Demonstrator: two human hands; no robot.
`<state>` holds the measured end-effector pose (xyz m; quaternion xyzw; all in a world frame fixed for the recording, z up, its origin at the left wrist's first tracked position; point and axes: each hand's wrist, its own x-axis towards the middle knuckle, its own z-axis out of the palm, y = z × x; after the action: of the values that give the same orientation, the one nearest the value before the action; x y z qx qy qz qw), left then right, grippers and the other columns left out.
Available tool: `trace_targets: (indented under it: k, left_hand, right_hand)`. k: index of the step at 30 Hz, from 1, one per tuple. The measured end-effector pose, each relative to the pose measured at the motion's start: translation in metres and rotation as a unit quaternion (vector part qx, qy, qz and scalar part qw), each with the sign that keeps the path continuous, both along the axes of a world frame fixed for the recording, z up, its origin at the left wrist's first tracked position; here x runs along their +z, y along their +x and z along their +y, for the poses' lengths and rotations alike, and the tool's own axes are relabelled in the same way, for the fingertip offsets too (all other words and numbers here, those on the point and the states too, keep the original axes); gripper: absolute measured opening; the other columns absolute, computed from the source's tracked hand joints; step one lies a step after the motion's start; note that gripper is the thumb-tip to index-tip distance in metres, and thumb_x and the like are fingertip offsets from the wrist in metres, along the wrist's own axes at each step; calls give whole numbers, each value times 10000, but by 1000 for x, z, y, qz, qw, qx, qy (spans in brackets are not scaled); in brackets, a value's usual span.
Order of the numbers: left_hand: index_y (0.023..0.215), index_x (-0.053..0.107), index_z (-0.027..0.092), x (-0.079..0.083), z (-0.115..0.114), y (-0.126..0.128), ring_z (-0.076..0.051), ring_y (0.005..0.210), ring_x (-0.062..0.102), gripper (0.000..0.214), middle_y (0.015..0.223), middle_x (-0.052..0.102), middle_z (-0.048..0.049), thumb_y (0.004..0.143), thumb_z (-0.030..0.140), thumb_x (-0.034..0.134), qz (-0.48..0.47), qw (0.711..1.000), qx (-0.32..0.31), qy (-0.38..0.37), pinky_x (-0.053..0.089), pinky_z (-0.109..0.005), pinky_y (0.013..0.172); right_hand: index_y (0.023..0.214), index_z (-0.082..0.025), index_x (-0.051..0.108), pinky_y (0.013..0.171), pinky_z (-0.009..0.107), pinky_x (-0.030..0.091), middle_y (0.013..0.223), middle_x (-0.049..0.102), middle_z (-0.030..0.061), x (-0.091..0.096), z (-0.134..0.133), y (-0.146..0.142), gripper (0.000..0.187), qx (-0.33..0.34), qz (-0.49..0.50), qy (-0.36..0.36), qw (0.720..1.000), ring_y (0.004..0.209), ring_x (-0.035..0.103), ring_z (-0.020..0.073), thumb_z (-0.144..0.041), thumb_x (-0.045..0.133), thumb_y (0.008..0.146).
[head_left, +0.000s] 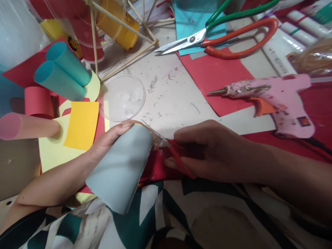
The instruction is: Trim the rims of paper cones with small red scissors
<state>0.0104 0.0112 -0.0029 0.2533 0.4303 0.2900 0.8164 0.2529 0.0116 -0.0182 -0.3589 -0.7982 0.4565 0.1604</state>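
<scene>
My left hand (109,140) is wrapped round a curled sheet of pale blue-grey paper (121,169), thumb on top, near the table's front edge. My right hand (207,148) grips small red-handled scissors (178,157), fingers through the loops. The thin blades (158,136) point left and meet the upper edge of the curled paper. Both hands sit just above my lap, which is covered in patterned green and white cloth.
A pink glue gun (275,100) lies on red paper at the right. Large scissors with orange and green handles (220,36) lie at the back. A clear plastic lid (123,98), teal paper tubes (62,71), a pink tube (26,126), yellow paper (81,124) and a stick frame (121,38) fill the left.
</scene>
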Motion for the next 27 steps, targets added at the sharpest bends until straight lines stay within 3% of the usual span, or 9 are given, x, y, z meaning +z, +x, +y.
trace_targets:
  k: [5,21,27]
  left_hand:
    - [812,737,181,-1,1,0,-125,685,660,127,765,726,8,759,296,726,11,1000,18,11,530,-203,727]
    - [842,739,176,-3,4,-3,-239,836,713,236,829,750,-49,729,382,727,63,997,-41,37,551,-325,807]
    - [826,728,184,-3,4,-3,-195,779,703,199,783,740,-16,727,356,730,78,996,-24,43,538,-281,780]
  right_hand:
    - [552,-199,315,437,248,175,479,316,-56,-3,-1,0,422,6,-20,55,998,469,234,73,-401,586,805]
    - [535,-189,328,416,221,176,470,296,-64,-4,0,1,379,7,21,60,998,460,240,60,-330,574,787]
    - [546,-189,294,405,195,183,481,266,-69,-3,1,2,396,25,44,52,997,462,235,54,-307,565,810]
